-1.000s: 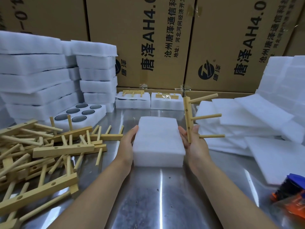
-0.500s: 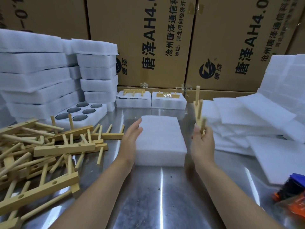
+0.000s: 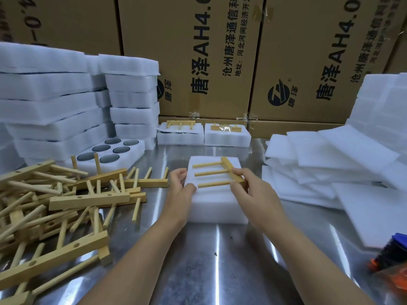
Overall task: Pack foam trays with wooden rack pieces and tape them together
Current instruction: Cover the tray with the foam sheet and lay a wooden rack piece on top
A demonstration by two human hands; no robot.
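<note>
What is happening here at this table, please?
A person is packing at a metal table. The right hand holds a three-peg wooden rack piece flat on a white foam block, its fingers pinching the bar; the left hand grips the block's left edge. More rack pieces lie piled on the left.

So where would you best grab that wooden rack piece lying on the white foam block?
By its flat bar, coming from the right: the three pegs stick out leftward across the foam block, leaving the bar's right edge free. The right hand pinches it there.
</note>
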